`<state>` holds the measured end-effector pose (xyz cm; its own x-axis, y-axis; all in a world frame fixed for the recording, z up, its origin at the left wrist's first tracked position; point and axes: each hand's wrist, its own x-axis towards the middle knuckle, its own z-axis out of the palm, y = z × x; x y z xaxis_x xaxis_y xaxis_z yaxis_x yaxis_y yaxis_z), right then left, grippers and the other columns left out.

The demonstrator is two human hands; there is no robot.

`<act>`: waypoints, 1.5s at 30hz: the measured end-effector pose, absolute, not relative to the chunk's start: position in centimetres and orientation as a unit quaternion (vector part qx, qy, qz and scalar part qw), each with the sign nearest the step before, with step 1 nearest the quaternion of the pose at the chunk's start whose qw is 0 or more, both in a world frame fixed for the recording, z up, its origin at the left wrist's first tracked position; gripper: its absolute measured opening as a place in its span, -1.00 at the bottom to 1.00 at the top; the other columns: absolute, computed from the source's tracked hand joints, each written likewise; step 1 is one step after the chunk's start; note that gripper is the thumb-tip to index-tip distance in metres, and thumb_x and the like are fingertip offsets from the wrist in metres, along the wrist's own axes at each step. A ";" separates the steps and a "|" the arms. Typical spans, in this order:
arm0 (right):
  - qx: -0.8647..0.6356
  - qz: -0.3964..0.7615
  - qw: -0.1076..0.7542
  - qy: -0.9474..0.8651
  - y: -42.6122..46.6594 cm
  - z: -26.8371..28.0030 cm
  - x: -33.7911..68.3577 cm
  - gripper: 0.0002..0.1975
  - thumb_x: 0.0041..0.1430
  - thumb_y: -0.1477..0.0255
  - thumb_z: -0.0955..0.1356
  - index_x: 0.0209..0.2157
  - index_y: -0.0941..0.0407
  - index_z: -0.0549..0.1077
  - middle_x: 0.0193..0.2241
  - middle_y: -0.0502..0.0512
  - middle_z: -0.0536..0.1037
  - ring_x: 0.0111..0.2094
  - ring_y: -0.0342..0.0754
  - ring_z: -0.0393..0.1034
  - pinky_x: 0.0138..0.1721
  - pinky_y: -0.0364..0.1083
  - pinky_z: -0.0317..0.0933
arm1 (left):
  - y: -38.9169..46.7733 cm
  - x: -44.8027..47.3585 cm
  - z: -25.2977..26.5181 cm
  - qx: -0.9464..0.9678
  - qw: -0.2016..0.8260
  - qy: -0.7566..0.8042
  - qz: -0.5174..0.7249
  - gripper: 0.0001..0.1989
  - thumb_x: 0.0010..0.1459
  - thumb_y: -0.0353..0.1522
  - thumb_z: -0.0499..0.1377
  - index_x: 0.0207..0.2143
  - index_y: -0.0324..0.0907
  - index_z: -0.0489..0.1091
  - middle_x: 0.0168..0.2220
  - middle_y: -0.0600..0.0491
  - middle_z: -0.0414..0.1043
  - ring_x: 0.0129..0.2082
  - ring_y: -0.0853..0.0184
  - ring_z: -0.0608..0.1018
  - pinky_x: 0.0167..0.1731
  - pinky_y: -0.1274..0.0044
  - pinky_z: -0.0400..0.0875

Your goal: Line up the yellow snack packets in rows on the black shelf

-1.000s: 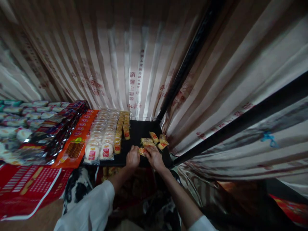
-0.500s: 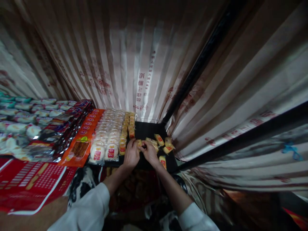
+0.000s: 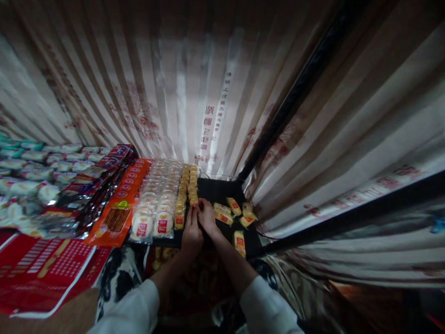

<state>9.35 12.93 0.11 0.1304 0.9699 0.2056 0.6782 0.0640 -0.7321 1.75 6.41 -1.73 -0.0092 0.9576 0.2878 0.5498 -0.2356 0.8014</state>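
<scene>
My left hand (image 3: 192,232) and my right hand (image 3: 206,217) meet at the near end of the right-hand row of small yellow wrapped cakes (image 3: 192,181). Their fingertips close around one wrapped cake (image 3: 193,200), which is mostly covered by the fingers and seems to touch the row. To the left stands a second row of yellow wrapped cakes (image 3: 179,219), its front packet showing a red label. Several loose wrapped cakes, one with a red label (image 3: 234,206), lie on the black tabletop (image 3: 217,188) to the right of my hands.
Rows of round white wrapped biscuits (image 3: 163,222) stand left of the cakes, beside an orange snack packet (image 3: 116,218) and dark shiny packets (image 3: 93,195). A red printed bag (image 3: 48,273) hangs at the front left. Pleated curtains (image 3: 181,93) and a black pole (image 3: 278,120) border the table.
Both hands have moved slightly left, bringing the wrapped cake to the near end of the right-hand row. The view has shifted a little.
</scene>
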 end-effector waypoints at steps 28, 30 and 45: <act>-0.658 0.021 0.238 -0.714 8.2 2.0 18.3 -0.67 0.12 0.47 0.25 -0.05 0.14 0.40 -0.10 0.22 0.45 -0.02 0.12 0.22 0.02 0.08 0.10 | 5.1 3.3 -1.6 0.676 0.254 0.588 0.365 -0.42 -0.03 -0.59 -0.08 0.12 -0.44 0.14 0.26 -0.24 -0.08 0.21 0.22 0.16 0.17 0.46 0.13; -0.666 0.016 0.216 -0.714 7.9 2.0 18.8 -0.65 0.10 0.48 0.26 -0.04 0.15 0.40 -0.11 0.24 0.45 -0.02 0.13 0.22 0.01 0.07 0.11 | 4.7 3.8 -1.6 0.685 0.257 0.580 0.358 -0.42 -0.04 -0.60 -0.08 0.10 -0.41 0.17 0.26 -0.23 -0.08 0.18 0.25 0.22 0.15 0.47 0.16; -0.642 0.224 0.366 -0.635 9.2 0.0 13.0 -0.78 0.05 0.42 0.30 -0.23 0.10 0.44 -0.32 0.09 0.52 -0.33 -0.05 0.41 -0.24 -0.07 0.30 | 5.0 2.6 -1.4 0.655 0.286 0.588 0.379 -0.33 -0.10 -0.63 -0.06 0.15 -0.29 0.12 0.22 -0.15 0.05 0.21 0.24 0.17 0.17 0.38 0.12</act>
<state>13.01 9.20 0.01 0.0937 0.9795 0.1781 0.6518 0.0749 -0.7547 2.60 4.97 -1.39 0.0214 0.9867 0.1611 0.5535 -0.1458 0.8200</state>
